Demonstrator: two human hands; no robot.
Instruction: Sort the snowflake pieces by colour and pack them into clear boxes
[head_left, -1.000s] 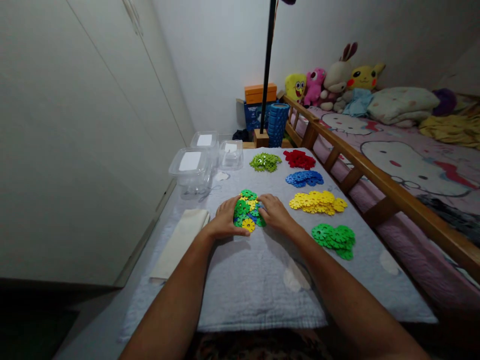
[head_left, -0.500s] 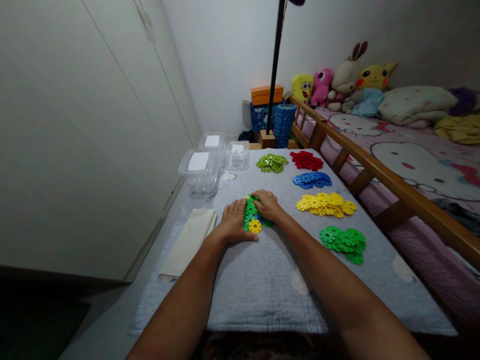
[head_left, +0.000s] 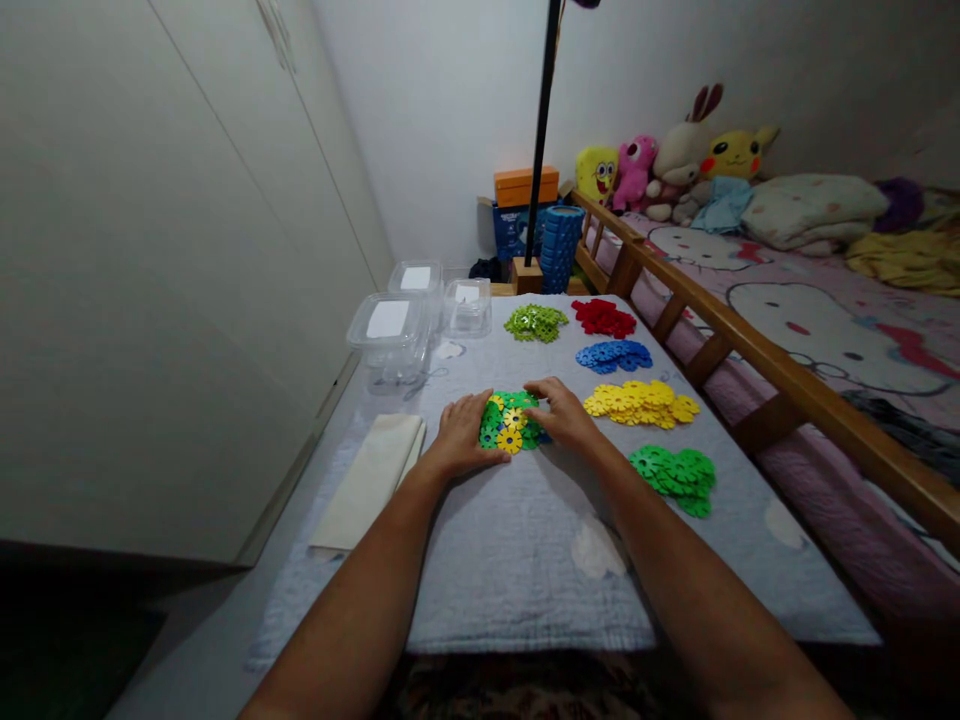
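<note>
Now | left hand [head_left: 461,437], right hand [head_left: 568,416]: grip released, flanking mixed pile [head_left: 511,422] | yellow pile [head_left: 640,403] nearby | blanket [head_left: 525,560] edges distant

A pile [head_left: 512,425] is set mid-blanket [head_left: 525,570], flanked and touched by the left hand [head_left: 459,442] and the right hand [head_left: 568,417]. To its right, five heaps [head_left: 640,402] are ranged from near to far. Behind it to the left, tubs [head_left: 390,335] are placed, seemingly at the blanket's edge. A folded cloth [head_left: 371,482] is laid left of the left hand.
</note>
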